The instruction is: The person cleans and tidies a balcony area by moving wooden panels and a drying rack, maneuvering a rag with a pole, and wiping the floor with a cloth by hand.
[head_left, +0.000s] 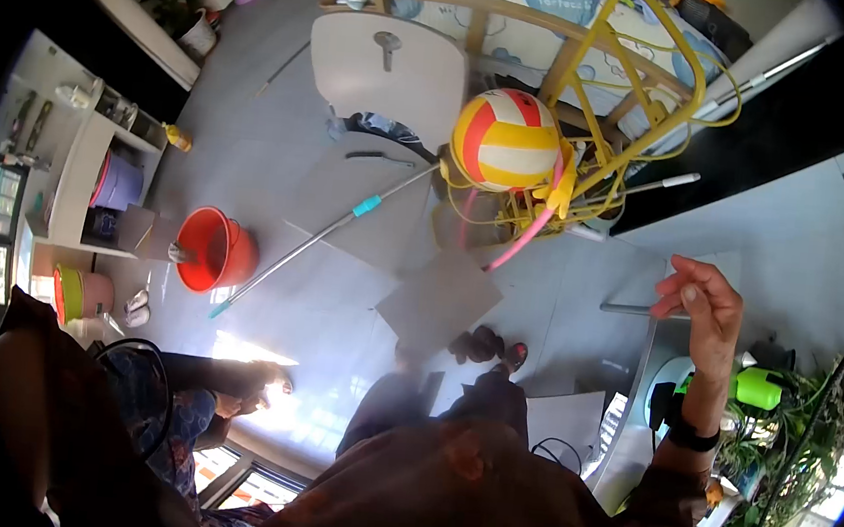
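Observation:
My right hand (702, 303) is raised at the right, fingers loosely bent and apart, with nothing seen in it; a dark band is round its wrist. A grey bar (627, 309) ends beside its fingertips; I cannot tell whether they touch. Nearby below are a bright green object (758, 388) and leafy plants (798, 437). At lower left, a blurred hand (255, 389) in a dark sleeve shows in glare, close to patterned clothing (167, 422). Whether it is my left hand or another person's is unclear, and its fingers are smeared.
A red bucket (217, 251) stands left on the grey floor, beside a pole with turquoise parts (367, 206). Ahead are a white chair (389, 65), a red, yellow and white ball (506, 138) and a yellow metal frame (648, 93). Shelves (79, 173) line the left.

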Available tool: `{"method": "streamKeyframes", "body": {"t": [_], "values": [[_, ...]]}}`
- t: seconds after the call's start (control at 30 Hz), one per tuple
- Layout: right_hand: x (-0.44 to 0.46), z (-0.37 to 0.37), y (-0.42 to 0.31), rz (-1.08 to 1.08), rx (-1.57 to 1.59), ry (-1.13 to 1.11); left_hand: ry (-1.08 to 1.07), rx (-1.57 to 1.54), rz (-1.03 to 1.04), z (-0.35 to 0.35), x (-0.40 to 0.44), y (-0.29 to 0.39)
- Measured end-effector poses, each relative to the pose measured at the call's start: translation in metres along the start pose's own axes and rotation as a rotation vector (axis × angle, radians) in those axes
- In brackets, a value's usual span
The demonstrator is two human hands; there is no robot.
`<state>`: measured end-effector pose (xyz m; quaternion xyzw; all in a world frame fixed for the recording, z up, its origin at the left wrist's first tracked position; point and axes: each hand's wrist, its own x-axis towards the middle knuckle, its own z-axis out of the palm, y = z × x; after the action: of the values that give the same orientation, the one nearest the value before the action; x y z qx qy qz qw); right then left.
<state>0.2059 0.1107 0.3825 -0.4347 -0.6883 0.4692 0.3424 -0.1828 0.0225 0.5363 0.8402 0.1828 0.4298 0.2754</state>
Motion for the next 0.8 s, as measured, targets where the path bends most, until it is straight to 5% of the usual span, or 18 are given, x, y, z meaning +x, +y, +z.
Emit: {"method": "streamKeyframes", "body": {"t": [0.43,0.8], "values": [[0.046,-0.042,0.129,0.219,0.014,-0.351,0.318,0.583,-0.455,0.088,0.039,0.145],[0.063,0.037,0.159,0.139,-0.059,-0.806,0.663,0.890,-0.686,0.182,0.036,0.243]]}}
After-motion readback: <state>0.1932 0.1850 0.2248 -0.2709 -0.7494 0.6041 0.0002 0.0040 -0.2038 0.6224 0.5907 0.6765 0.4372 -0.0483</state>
